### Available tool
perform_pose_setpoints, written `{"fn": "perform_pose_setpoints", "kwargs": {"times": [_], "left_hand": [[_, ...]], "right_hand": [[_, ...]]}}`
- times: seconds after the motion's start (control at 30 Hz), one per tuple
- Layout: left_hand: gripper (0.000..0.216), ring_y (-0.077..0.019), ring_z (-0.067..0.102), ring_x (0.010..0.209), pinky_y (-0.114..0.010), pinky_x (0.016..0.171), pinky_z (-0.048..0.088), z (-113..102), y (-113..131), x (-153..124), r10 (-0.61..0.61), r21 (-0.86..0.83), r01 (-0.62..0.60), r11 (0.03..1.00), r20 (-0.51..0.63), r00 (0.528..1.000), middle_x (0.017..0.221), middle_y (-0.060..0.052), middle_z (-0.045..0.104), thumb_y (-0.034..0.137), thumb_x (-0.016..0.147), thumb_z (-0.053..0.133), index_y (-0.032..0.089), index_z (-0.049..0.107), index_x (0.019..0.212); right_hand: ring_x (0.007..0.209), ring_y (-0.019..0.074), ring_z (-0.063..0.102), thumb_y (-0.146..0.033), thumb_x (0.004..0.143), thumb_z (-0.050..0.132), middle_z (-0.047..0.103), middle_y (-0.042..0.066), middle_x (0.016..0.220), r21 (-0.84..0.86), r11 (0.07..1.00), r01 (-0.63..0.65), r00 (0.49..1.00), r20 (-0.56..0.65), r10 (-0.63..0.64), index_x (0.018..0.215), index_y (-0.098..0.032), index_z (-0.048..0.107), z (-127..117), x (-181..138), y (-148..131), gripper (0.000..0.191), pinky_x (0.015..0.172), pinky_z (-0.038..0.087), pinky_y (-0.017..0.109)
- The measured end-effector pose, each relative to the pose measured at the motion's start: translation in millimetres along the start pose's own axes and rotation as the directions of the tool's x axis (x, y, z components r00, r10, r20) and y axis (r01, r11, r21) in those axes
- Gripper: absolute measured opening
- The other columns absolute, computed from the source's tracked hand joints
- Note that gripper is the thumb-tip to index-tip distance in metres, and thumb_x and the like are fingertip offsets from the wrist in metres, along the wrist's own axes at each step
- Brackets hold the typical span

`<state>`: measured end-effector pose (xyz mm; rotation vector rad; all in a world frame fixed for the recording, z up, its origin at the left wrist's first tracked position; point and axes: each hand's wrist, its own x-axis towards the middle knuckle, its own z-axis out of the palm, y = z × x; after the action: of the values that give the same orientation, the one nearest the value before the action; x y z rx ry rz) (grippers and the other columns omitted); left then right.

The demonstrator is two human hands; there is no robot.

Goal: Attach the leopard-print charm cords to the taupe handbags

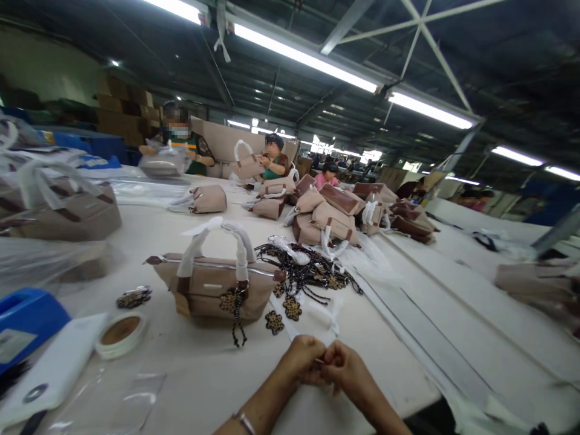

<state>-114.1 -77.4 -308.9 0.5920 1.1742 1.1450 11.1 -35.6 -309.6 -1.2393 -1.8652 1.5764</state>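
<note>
My left hand and my right hand meet at the near edge of the white table, fingers curled and pinched together on something too small to make out. Just beyond them stands a beige handbag with white-wrapped handles and a leopard-print flower charm hanging from it. Loose leopard charms lie beside the bag, and a dark heap of braided cords and charms sits behind them.
A roll of tape, a white flat device and a blue box lie at the left. Several more beige bags are piled farther back. Other people handle bags at the table's far end.
</note>
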Motion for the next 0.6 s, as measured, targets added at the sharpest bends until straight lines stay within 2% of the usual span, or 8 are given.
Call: {"fn": "perform_pose_setpoints", "kwargs": {"times": [0.1, 0.2, 0.27, 0.3, 0.33, 0.4, 0.47, 0.6], "left_hand": [[0.031, -0.0091, 0.049, 0.038, -0.024, 0.045, 0.043, -0.8, -0.5, 5.5, 0.016, -0.029, -0.016, 0.999, -0.019, 1.0, 0.049, 0.002, 0.057, 0.036, 0.051, 0.076, 0.017, 0.053, 0.06], [0.03, -0.0091, 0.048, 0.036, -0.021, 0.041, 0.037, -6.4, -2.5, 6.2, 0.043, -0.042, -0.045, 0.998, -0.043, 0.998, 0.044, 0.003, 0.056, 0.029, 0.051, 0.075, 0.018, 0.052, 0.065], [0.028, -0.0095, 0.05, 0.036, -0.02, 0.04, 0.037, -8.6, -2.4, 6.8, 0.055, -0.037, -0.057, 0.998, -0.055, 0.997, 0.045, 0.002, 0.059, 0.027, 0.055, 0.072, 0.019, 0.049, 0.068], [0.027, -0.0098, 0.051, 0.035, -0.02, 0.04, 0.037, -9.0, -1.6, 6.9, 0.064, -0.029, -0.065, 0.997, -0.059, 0.996, 0.046, 0.002, 0.06, 0.026, 0.057, 0.071, 0.019, 0.048, 0.069], [0.027, -0.0099, 0.051, 0.035, -0.019, 0.039, 0.036, -9.2, -0.3, 6.8, 0.077, -0.018, -0.078, 0.997, -0.065, 0.995, 0.047, 0.003, 0.061, 0.024, 0.058, 0.07, 0.02, 0.046, 0.07], [0.028, -0.0093, 0.051, 0.035, -0.018, 0.038, 0.035, -10.0, 3.5, 4.1, 0.111, 0.007, -0.111, 0.994, -0.076, 0.991, 0.048, 0.006, 0.06, 0.023, 0.06, 0.069, 0.021, 0.044, 0.072], [0.029, -0.0088, 0.052, 0.037, -0.017, 0.038, 0.036, -13.8, 8.1, -3.8, 0.138, 0.031, -0.136, 0.99, -0.072, 0.988, 0.049, 0.007, 0.059, 0.023, 0.06, 0.07, 0.021, 0.044, 0.074], [0.032, -0.0085, 0.054, 0.04, -0.016, 0.037, 0.036, -36.9, 17.8, -40.2, 0.133, 0.062, -0.133, 0.989, -0.001, 0.991, 0.057, 0.002, 0.065, 0.025, 0.059, 0.074, 0.018, 0.051, 0.079]], "right_hand": [[0.044, 0.0129, 0.056, -0.02, 0.057, 0.059, 0.058, -0.004, 0.054, -0.122, 0.992, -0.014, 0.999, 0.044, 0.019, 0.067, -0.02, 0.047, -6.2, -0.9, -11.4, 0.016, 0.035, 0.039, 0.019], [0.046, 0.0147, 0.058, -0.02, 0.064, 0.055, 0.061, -0.001, 0.057, -0.313, 0.95, 0.01, 0.999, 0.039, 0.003, 0.07, -0.019, 0.053, -21.5, -0.3, -28.9, 0.006, 0.037, 0.039, 0.02], [0.058, 0.0161, 0.064, -0.017, 0.071, 0.051, 0.067, 0.003, 0.073, -0.497, 0.856, 0.143, 0.983, -0.026, -0.179, 0.08, -0.019, 0.059, -30.7, 3.4, -37.0, 0.012, 0.049, 0.047, 0.023], [0.068, 0.0168, 0.066, -0.013, 0.072, 0.049, 0.069, 0.005, 0.087, -0.593, 0.77, 0.235, 0.955, -0.007, -0.297, 0.087, -0.019, 0.062, -33.6, 6.7, -38.4, 0.021, 0.06, 0.051, 0.025], [0.08, 0.0174, 0.067, -0.009, 0.073, 0.047, 0.068, 0.006, 0.101, -0.667, 0.669, 0.328, 0.919, 0.062, -0.388, 0.094, -0.021, 0.065, -35.3, 10.9, -37.7, 0.029, 0.072, 0.051, 0.027], [0.097, 0.0182, 0.064, -0.005, 0.073, 0.047, 0.065, 0.006, 0.113, -0.72, 0.511, 0.47, 0.862, 0.251, -0.44, 0.102, -0.024, 0.067, -35.9, 21.2, -31.7, 0.04, 0.086, 0.047, 0.027], [0.099, 0.0185, 0.063, -0.004, 0.074, 0.049, 0.068, 0.006, 0.106, -0.715, 0.46, 0.526, 0.842, 0.361, -0.401, 0.098, -0.023, 0.071, -36.1, 32.4, -23.9, 0.037, 0.086, 0.047, 0.026], [0.099, 0.0185, 0.062, -0.008, 0.082, 0.05, 0.069, 0.007, 0.104, -0.739, 0.43, 0.518, 0.844, 0.361, -0.396, 0.092, -0.022, 0.073, -47.1, 50.1, -18.6, 0.029, 0.086, 0.047, 0.026]]}}
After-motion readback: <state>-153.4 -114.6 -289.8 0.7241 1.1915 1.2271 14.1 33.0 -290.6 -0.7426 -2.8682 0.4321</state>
